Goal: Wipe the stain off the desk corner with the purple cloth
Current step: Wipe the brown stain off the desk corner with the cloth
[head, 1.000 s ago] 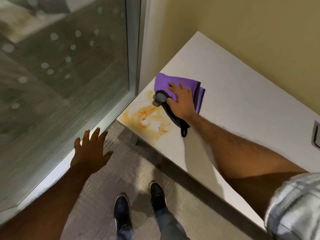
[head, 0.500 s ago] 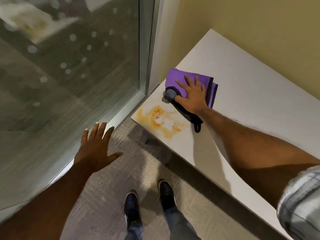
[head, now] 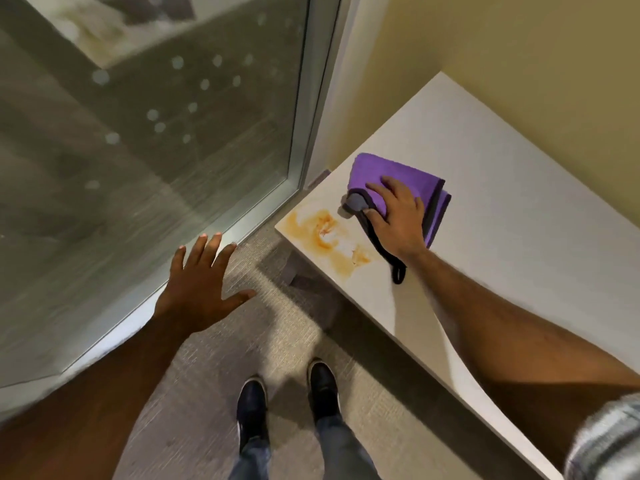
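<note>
Folded purple cloth (head: 398, 176) lies flat on the desk (head: 519, 202); orange stain (head: 325, 233) smeared just beside it.

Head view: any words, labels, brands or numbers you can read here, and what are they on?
None can be read.
Purple cloth under the right hand: no tag or print shows.
Desk and orange stain: no text.
Glass panel: only pale dots, no letters.
Shoes: no visible logo.
</note>
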`<state>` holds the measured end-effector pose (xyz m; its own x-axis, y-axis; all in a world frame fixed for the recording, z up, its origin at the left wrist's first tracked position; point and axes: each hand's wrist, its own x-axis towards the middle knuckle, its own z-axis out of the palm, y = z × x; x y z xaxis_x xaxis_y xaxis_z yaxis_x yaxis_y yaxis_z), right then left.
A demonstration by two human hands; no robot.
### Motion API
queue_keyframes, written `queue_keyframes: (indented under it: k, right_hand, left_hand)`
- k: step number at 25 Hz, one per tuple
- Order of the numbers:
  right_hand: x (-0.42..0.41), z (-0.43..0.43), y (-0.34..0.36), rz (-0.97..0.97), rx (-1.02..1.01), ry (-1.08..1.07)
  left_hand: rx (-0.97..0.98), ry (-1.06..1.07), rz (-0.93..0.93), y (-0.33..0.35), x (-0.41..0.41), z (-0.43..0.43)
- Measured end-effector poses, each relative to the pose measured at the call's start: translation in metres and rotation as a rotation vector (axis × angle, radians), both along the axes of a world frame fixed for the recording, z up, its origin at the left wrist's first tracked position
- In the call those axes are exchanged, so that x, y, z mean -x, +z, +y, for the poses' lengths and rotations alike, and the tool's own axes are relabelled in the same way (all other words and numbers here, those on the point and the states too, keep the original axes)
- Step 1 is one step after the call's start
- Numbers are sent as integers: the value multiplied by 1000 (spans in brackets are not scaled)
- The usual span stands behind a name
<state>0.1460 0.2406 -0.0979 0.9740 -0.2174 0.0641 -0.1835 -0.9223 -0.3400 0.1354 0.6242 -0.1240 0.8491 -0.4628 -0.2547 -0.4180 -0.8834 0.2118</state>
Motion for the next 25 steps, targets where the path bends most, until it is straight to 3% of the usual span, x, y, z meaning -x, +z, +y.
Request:
queue_keyframes:
  k: [3,9,13,16,22,25]
  right_hand:
    - [-32,41,2,40,48,-30]
    - [15,58,6,-51,23,262]
    - [19,24,17,13,19,50]
    - [-26,53,16,79,69,-96]
    - [4,116,11,12,80,262]
    - [28,88,10,27,49,233]
  left_hand:
    - [13,49,4,-5,8,7]
    - [53,75,46,-10,22,12]
    - [89,87,19,-15,22,15]
    - [60,93,19,-22,22,20]
    - [79,92,19,-19,22,25]
    - [91,113,3,-14,23,33]
